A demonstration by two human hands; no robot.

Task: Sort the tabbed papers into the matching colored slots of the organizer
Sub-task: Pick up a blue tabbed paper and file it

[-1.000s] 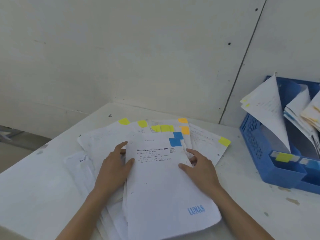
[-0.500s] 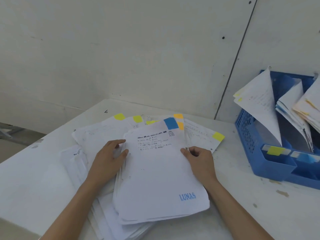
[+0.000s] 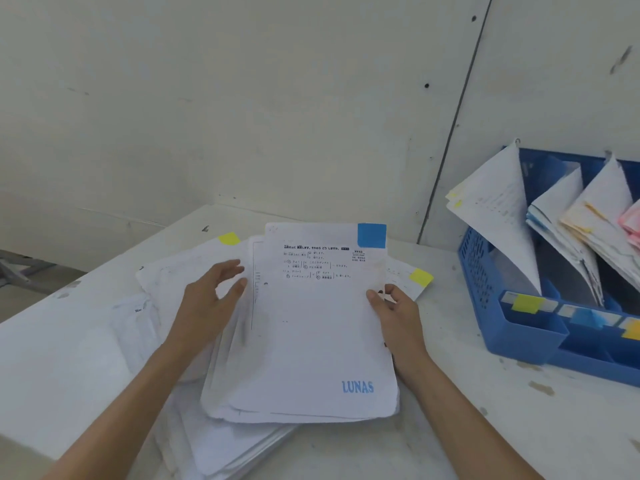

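White scuffed table, pale panelled wall. Left hand fingers loosely spread, holding nothing, over rumpled pile. Right hand fingers pinch blue-tabbed sheets above pile. Perforated blue plastic organizer far right.

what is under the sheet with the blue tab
A stack of white papers, edges showing at its left and bottom. Two yellow tabs stick out past the blue-tabbed sheet. Any tabs directly beneath it are covered, so their colours cannot be told.
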